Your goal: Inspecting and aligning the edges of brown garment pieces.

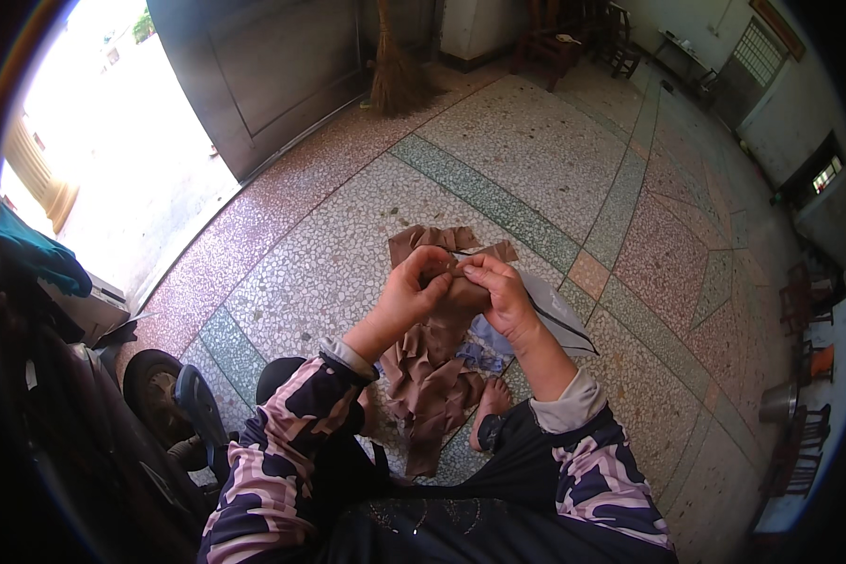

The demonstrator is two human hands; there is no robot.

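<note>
My left hand [412,289] and my right hand [502,293] meet close together above the floor, fingertips pinched. Between them they grip a piece of brown cloth [462,299], which hangs down below the fingers. What lies right at the fingertips is too small to make out. Under my hands, a crumpled heap of brown cloth [426,376] reaches down between my bare feet. More brown cloth [430,239] lies just beyond my hands. Beside my right wrist are a pale grey piece with dark edging [556,310] and a bluish cloth [487,346], partly covered.
At the left stand a wheel [156,387] and a blue curved part [195,404], close to my left arm. A straw broom [391,83] leans by the dark door [273,70]. Wooden chairs [550,52] stand at the back; a metal pot [777,402] is at the right.
</note>
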